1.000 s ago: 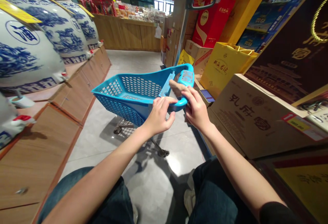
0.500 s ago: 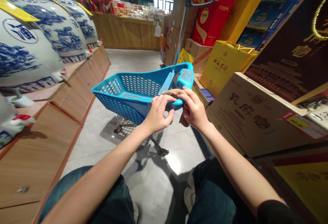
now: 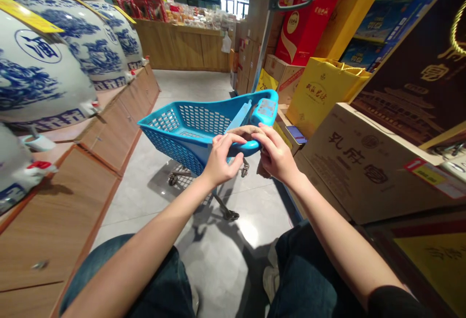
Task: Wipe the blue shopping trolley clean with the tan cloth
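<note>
A blue plastic shopping cart (image 3: 192, 148) stands in front of me, its handle end towards me and its basket pointing away to the left. Over the handle bar (image 3: 247, 149) lies a brownish cloth (image 3: 245, 131), stretched between my two hands. My left hand (image 3: 223, 159) pinches the cloth's left end, thumb apart from the bar. On the other side my right hand (image 3: 274, 153) grips the cloth with curled fingers, and a bunched part hangs below it. Just beyond the right fingers sits the handle's blue block with a worn label (image 3: 265, 108).
Large blue-and-white jars (image 3: 40, 60) line a wooden cabinet (image 3: 54, 211) on the left. Cartons (image 3: 349, 162), a yellow gift bag (image 3: 324, 90) and a red box (image 3: 306, 31) are stacked on the right. A phone (image 3: 296, 134) lies near the yellow bag. Grey tiled floor (image 3: 189, 81) runs between.
The cart's basket has shifted slightly right in view, and its angle has changed a little. Both hands stay on the cloth at the handle, with the left fingers barely moved.
</note>
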### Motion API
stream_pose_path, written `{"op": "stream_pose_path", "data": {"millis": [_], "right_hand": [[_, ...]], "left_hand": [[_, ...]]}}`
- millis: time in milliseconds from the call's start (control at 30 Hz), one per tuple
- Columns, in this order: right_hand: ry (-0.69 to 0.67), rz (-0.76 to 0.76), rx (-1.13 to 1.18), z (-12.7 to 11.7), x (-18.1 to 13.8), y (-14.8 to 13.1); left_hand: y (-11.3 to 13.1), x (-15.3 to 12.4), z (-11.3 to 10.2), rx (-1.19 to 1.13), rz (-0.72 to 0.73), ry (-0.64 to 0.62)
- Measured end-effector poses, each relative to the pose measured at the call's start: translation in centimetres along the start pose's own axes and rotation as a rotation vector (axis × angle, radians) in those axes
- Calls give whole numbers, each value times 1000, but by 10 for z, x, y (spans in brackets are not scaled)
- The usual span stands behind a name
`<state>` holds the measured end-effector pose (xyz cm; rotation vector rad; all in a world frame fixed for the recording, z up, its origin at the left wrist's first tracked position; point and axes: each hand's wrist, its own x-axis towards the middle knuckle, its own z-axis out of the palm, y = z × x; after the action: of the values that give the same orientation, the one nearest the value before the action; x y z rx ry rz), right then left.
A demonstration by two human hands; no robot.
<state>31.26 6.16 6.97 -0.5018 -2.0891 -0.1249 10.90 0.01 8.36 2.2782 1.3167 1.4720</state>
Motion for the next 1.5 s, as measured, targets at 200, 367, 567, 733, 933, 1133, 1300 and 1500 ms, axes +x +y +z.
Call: {"op": "stream_pose_path", "data": {"millis": [200,367,567,733,933,1133,1300,1500], "right_hand": [[-34,160,-91,0,2,16],[-32,91,-74,11,0,-2],[-3,111,-130,6,2,12],[27,92,-126,10,2,2],[-70,121,-150,-5,0,13],[-97,153,-129,-7,-1,5],[-192,87,-41,-14,-2,-5],[-200,124,-214,-20,-6,9]], "left_hand": [[-7,4,-7,-57,-51,45],[-13,5,-14,-107,-92,71],[-22,8,-14,-188,-109,81],[-20,10,-9,-199,-100,47],[-15,13,-6,-188,-85,-17],[-9,14,-4,-148,-64,-16],[-11,14,-4,-151,-85,-10],[-10,14,-3,-139,-100,-21]]}}
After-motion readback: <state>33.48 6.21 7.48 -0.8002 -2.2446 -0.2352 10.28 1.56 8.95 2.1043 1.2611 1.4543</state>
